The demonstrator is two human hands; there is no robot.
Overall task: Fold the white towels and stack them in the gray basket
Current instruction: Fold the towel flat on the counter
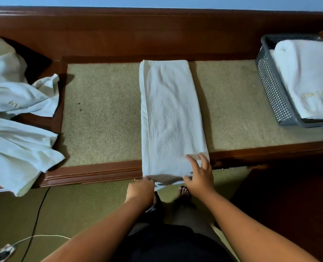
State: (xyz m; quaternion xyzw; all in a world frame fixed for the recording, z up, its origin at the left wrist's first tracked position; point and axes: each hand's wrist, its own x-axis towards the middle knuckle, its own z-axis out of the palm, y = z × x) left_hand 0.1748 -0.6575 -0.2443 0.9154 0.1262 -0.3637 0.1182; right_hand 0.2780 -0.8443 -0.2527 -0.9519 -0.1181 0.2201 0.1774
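Long folded white cloth towel (170, 114): left grip (141, 188) fingertips hidden under near hem, hold unclear; right grip (200, 174) spread flat on top.

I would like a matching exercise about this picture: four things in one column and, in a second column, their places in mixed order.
Things:
1. gray basket
2. crumpled towels
3. long towel
4. left hand

Places:
a. middle of the bench
b. right end of the bench
c. at the long towel's near corner
d. left end of the bench

Pairs: 1-b, 2-d, 3-a, 4-c
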